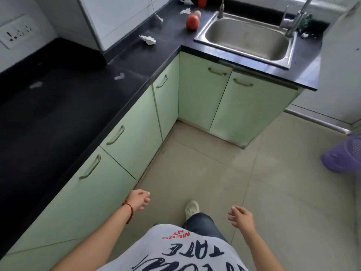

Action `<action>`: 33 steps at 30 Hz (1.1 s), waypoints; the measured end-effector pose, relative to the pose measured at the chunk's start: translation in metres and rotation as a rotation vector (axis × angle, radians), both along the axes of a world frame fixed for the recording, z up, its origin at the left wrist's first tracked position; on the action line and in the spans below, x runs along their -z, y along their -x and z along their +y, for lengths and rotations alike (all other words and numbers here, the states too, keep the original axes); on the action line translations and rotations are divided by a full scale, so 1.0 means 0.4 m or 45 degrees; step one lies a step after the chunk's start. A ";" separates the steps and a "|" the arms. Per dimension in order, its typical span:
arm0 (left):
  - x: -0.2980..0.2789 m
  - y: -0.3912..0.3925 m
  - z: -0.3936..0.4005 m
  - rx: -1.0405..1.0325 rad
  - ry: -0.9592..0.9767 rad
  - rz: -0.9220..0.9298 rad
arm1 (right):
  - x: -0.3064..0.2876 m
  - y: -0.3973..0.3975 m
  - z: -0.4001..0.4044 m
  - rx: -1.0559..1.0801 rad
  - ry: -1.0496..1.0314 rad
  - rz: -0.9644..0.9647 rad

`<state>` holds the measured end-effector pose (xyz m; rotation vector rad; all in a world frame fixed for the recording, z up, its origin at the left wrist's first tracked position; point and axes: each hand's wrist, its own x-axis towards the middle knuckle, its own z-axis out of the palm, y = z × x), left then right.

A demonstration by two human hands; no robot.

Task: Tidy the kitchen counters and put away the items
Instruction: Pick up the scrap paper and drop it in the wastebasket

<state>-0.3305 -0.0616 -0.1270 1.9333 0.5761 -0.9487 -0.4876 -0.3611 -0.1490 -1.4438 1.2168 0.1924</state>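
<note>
A: Where are the hands?

B: Both low, over the floor tiles in front of the body. The left hand (red thread at the wrist) has its fingers loosely curled with nothing in them; the right hand hangs half open, fingers slack, also empty.

A: And the things to tidy?

B: All far ahead of both hands, up on the black counter. A crumpled paper lies near the inner corner, beside the white cabinet. Past it a red apple stands just left of the steel sink, with a paler round fruit right behind it and another paper scrap close by.

A: Anything further back?

B: One more paper wad and a red cup at the top edge, cut off. Small white bits lie by the tap on the right. A purple mesh basket sits on the floor, off to the right of the right hand.
</note>
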 end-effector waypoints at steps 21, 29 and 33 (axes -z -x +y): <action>0.047 -0.634 -0.265 -0.314 -0.021 0.070 | -0.023 -0.860 -0.378 -0.256 0.014 -0.012; -0.058 -0.990 -0.447 -0.151 0.120 -0.023 | -0.051 -1.111 -0.448 -0.321 0.043 -0.001; -0.116 -1.096 -0.507 -0.263 0.227 -0.106 | -0.061 -1.258 -0.446 -0.471 0.023 -0.026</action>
